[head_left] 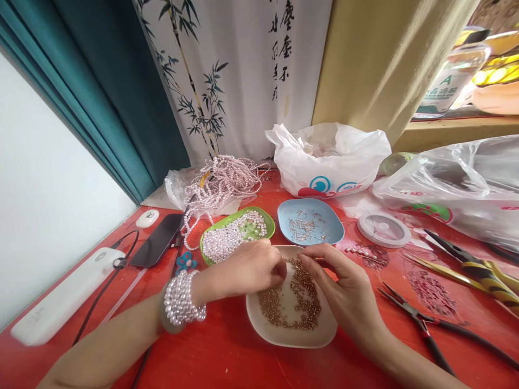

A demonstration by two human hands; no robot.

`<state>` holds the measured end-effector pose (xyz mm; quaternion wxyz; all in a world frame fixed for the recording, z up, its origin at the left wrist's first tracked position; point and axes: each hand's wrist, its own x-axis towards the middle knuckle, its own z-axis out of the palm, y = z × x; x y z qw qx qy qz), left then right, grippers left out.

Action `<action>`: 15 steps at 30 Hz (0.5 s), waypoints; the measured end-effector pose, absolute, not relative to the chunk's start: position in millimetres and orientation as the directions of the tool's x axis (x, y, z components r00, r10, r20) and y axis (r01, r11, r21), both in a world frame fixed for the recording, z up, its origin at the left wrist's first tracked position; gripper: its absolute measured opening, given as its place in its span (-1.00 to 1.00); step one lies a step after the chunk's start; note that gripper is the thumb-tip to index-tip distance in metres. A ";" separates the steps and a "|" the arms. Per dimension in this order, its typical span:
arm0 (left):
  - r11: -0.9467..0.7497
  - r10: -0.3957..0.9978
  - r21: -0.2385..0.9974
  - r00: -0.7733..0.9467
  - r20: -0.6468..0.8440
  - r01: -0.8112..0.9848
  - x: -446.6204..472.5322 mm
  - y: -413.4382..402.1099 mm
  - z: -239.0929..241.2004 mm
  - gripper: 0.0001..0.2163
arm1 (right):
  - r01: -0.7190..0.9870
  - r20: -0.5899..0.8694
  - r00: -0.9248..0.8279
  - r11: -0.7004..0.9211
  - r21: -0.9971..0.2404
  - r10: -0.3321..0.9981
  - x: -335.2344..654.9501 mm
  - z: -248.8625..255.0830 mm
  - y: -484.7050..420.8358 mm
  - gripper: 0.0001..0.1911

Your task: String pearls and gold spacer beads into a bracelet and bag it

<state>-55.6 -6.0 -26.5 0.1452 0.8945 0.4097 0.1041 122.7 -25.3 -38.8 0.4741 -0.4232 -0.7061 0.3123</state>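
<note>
A white dish (292,339) with gold beads (310,302) lies in front of me on the red table. Over its left rim is my left hand (255,265), fingers curled down and closed; what they hold, if anything, is hidden. A bracelet of pearly beads (184,301) wraps that wrist. At the dish's upper right rim, my right hand (340,275) pinches thumb and forefinger together on something too small to name. Behind my hands stand a green dish (271,222) of pearly white beads (225,237) and a blue dish (334,229) with small metal pins (302,228).
Pliers (421,316) and yellow-handled pliers (478,270) lie at right, near tweezers (446,268) and a round clear case (383,229). Bead strands (227,181) and a plastic bag (328,162) stand behind. A phone (157,240) and a white power bank (67,297) are left.
</note>
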 end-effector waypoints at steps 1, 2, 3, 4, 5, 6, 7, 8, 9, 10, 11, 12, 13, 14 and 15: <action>-0.625 0.760 0.354 0.646 0.071 0.696 -55.8 -5.9 -26.9 -0.87 | 0.304 0.404 -0.193 0.446 -0.842 0.894 122.6 -38.9 -25.3 -0.88; -0.626 0.757 0.363 0.649 0.071 0.690 -56.0 -5.7 -26.9 -0.87 | 0.307 0.401 -0.196 0.445 -0.841 0.895 122.6 -39.0 -25.3 -0.87; -0.622 0.758 0.372 0.649 0.065 0.689 -56.1 -5.6 -26.5 -0.86 | 0.309 0.400 -0.199 0.444 -0.841 0.895 122.6 -39.2 -25.3 -0.87; -0.612 0.762 0.380 0.646 0.048 0.694 -56.1 -5.4 -25.5 -0.85 | 0.309 0.399 -0.201 0.445 -0.841 0.895 122.6 -39.4 -25.4 -0.87; -0.595 0.769 0.385 0.638 0.021 0.705 -56.1 -5.4 -24.0 -0.85 | 0.309 0.399 -0.202 0.445 -0.841 0.894 122.7 -39.7 -25.4 -0.87; -0.575 0.777 0.388 0.630 -0.016 0.720 -56.0 -5.4 -22.1 -0.84 | 0.307 0.399 -0.202 0.445 -0.841 0.894 122.9 -40.1 -25.4 -0.87; -0.556 0.782 0.389 0.621 -0.056 0.735 -55.8 -5.5 -20.0 -0.83 | 0.306 0.398 -0.201 0.443 -0.843 0.895 123.0 -40.5 -25.3 -0.87; -0.540 0.784 0.387 0.614 -0.092 0.748 -55.5 -5.6 -17.8 -0.82 | 0.304 0.397 -0.201 0.443 -0.843 0.895 123.1 -40.9 -25.3 -0.87; -0.529 0.785 0.383 0.608 -0.119 0.757 -55.2 -5.8 -16.0 -0.82 | 0.303 0.397 -0.203 0.443 -0.844 0.895 123.1 -41.3 -25.2 -0.87; -0.522 0.785 0.379 0.604 -0.136 0.764 -54.8 -6.0 -14.6 -0.81 | 0.303 0.396 -0.207 0.444 -0.844 0.895 123.1 -41.5 -25.2 -0.87; -0.518 0.788 0.373 0.599 -0.143 0.770 -54.3 -6.2 -13.9 -0.81 | 0.303 0.396 -0.211 0.445 -0.843 0.894 123.1 -41.7 -25.2 -0.87; -0.515 0.792 0.365 0.594 -0.145 0.776 -53.7 -6.5 -13.8 -0.81 | 0.303 0.395 -0.214 0.445 -0.843 0.894 123.0 -41.8 -25.2 -0.87; -0.511 0.797 0.355 0.587 -0.145 0.782 -53.1 -6.9 -14.3 -0.82 | 0.303 0.394 -0.216 0.445 -0.843 0.893 122.8 -41.8 -25.2 -0.87; -0.508 0.803 0.343 0.579 -0.144 0.790 -52.4 -7.3 -15.2 -0.83 | 0.303 0.393 -0.215 0.443 -0.843 0.894 122.7 -41.7 -25.3 -0.88; -0.505 0.810 0.328 0.570 -0.140 0.798 -51.7 -7.8 -16.4 -0.84 | 0.303 0.392 -0.213 0.442 -0.844 0.895 122.4 -41.6 -25.4 -0.88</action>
